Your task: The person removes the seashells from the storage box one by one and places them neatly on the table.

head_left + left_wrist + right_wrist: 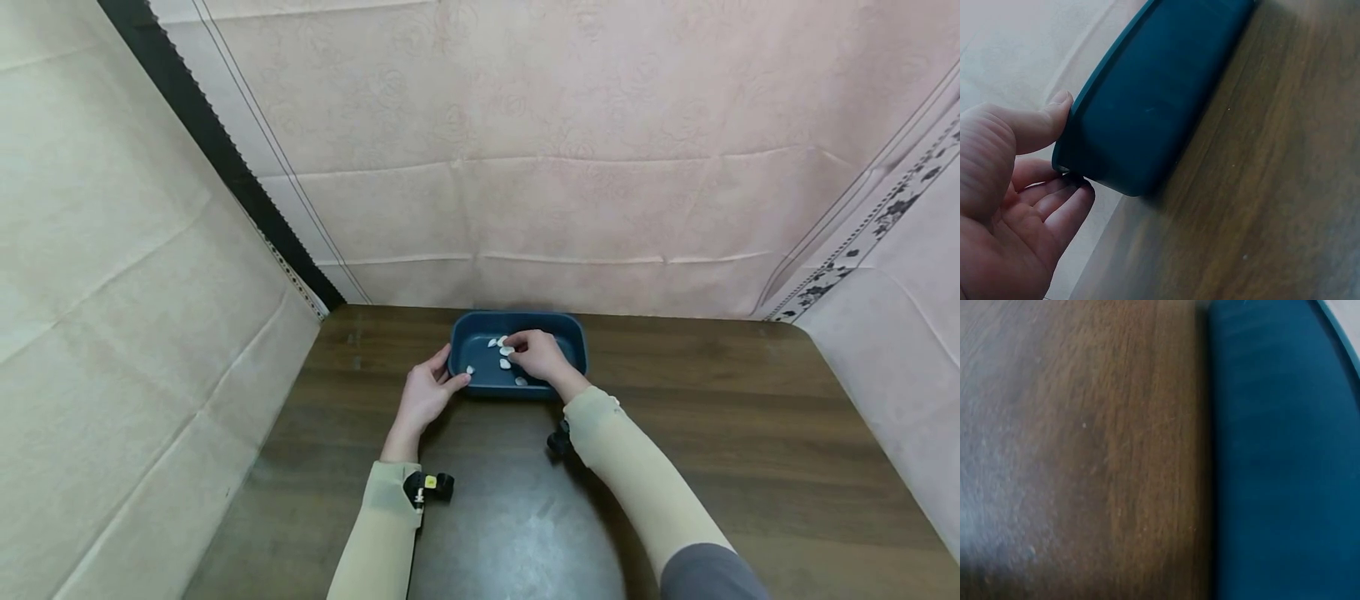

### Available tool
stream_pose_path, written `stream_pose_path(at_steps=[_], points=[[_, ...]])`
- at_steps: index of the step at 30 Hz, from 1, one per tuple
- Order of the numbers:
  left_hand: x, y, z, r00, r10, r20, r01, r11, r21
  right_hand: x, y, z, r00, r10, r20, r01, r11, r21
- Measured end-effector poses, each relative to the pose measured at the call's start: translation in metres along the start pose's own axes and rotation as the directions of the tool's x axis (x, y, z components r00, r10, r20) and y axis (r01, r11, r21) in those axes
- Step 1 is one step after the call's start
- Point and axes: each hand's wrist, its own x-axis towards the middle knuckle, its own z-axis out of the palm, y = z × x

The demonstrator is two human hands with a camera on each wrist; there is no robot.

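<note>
A dark blue rectangular tray (491,389) stands at the table's far edge. Several small white pieces (505,363), shell-like but too small to identify surely, lie scattered inside it. My left hand (426,393) holds the tray's near left corner. In the left wrist view, the thumb (1044,125) is on the tray's rim and the fingers are curled against its outer end. Reaching over the right side, my right hand (542,357) has thumb and forefinger around a small white piece (507,351) within the tray. The right wrist view shows only the tray's side (1285,462), blurred, without the hand.
The brown wooden table (720,433) has a glossy patch of light in front of the tray. A pale cloth wall (570,208) rises right behind the tray, with more cloth to the left and right. Dark wrist cameras (429,485) project from both sleeves.
</note>
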Motion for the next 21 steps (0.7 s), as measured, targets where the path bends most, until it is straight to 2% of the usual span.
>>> stream_pose_path(at_steps=[11,21], points=[[-0.0016,0.0,0.0002,1.0,-0.005,-0.003,0.005,1.0,0.008,-0.0013,-0.001,-0.0015,1.0,0.014,0.022,-0.013,1.0,-0.028],[-0.0016,0.0019,0.0007,1.0,-0.011,-0.001,0.011,1.0,0.003,-0.0005,-0.0014,0.0,1.0,0.006,0.008,-0.006,0.999,-0.038]])
